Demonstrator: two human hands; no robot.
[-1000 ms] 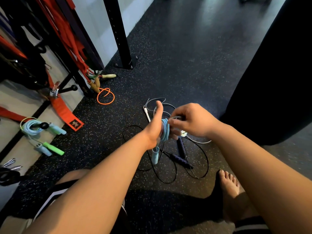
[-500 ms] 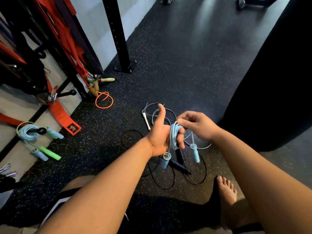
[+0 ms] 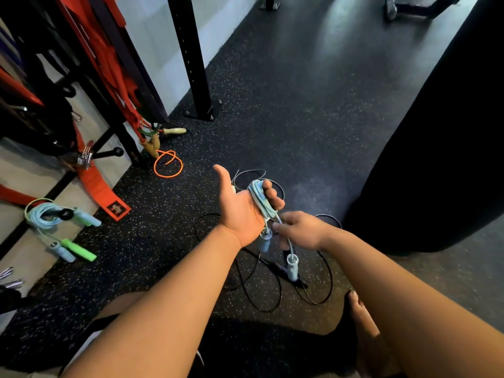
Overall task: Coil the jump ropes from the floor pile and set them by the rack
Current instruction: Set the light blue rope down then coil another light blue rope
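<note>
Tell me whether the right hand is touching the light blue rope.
Touching. Head view: the right hand pinches the light blue rope just below the coil wound round the left hand.

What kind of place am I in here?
Most likely a gym or training room: speckled rubber floor, a black steel rack post bolted to it, red straps hanging beside it, and an orange jump rope lying nearby.

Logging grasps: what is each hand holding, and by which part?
Left hand holds the light blue jump rope by its coil, wrapped round the fingers; right hand pinches its loose cord.
</note>
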